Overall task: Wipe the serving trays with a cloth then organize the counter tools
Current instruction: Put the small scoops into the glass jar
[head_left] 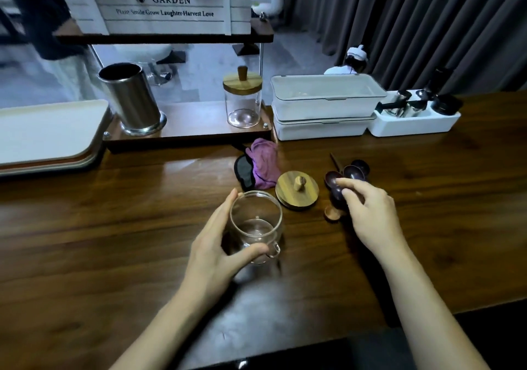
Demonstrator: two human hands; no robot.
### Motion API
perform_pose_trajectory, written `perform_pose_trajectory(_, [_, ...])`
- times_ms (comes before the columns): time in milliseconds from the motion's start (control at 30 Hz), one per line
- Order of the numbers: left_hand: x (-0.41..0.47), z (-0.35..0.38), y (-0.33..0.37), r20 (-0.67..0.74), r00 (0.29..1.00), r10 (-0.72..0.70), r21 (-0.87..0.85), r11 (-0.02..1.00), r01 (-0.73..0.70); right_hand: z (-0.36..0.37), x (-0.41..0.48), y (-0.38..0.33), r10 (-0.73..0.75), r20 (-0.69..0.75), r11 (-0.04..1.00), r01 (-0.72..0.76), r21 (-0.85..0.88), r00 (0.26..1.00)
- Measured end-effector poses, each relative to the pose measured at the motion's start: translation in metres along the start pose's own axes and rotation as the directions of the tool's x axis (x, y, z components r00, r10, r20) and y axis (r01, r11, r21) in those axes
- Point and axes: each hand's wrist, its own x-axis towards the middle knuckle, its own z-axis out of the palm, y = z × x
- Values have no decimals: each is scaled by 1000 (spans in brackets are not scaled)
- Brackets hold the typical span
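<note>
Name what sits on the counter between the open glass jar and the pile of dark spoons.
The wooden lid lies there, knob up, flat on the counter between the glass jar and the dark spoons. The head view shows it.

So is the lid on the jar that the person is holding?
No, the wooden lid lies on the counter beside the open glass jar, which the left hand grips; the right hand holds dark spoons.
</note>
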Motion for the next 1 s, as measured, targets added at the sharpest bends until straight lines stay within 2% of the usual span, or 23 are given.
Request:
perform_pose_trajectory(233, [-15,29,17,-11,999,-34,4,999,34,-2,-3,13,-146,116,977,162,-140,982])
perform_pose_trajectory(400, [-21,40,23,-45,997,-56,-1,998,56,-7,-5,26,-189,210,943,237,-232,959])
perform_pose_trajectory(567, [-23,42,27,-79,995,-63,8,998,63,-1,-15,25,-251,295,931,313,-186,922])
perform_pose_trajectory(833, [-29,40,26,-93,993,-77,21,997,80,10,-29,13,-242,405,959,282,-41,882])
perform_pose_trajectory(1000, [-30,36,25,-83,994,-70,36,997,73,-3,-25,22,-180,346,959,243,-146,921])
